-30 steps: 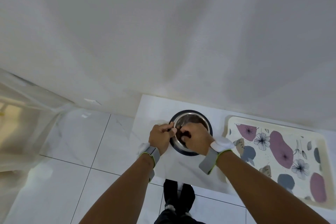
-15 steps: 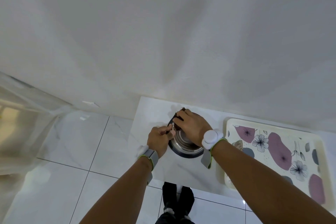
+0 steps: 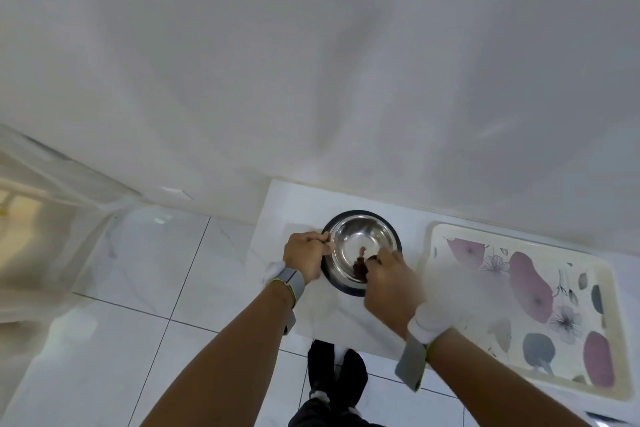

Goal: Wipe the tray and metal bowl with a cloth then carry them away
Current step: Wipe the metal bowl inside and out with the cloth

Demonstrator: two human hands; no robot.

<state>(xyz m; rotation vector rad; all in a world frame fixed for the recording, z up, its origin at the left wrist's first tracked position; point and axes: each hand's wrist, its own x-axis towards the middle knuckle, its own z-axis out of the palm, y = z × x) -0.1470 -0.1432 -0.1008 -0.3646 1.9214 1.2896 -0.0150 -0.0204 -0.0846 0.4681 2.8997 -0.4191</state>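
Right hand (image 3: 389,282) motion-blurred, covers near right rim of metal bowl (image 3: 362,239). Dark cloth (image 3: 361,267) mostly hidden under its fingers, perhaps bunched. Tray (image 3: 526,308) near left corner smeared by blur. Left hand (image 3: 306,255) fingertips hidden behind bowl's rim.

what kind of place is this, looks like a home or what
Probably a home, in a corner by a wall. The glossy white floor tiles, a metal bowl with a dark base standing on a white mat like a pet's dish, and a flowered tray beside it all look domestic.
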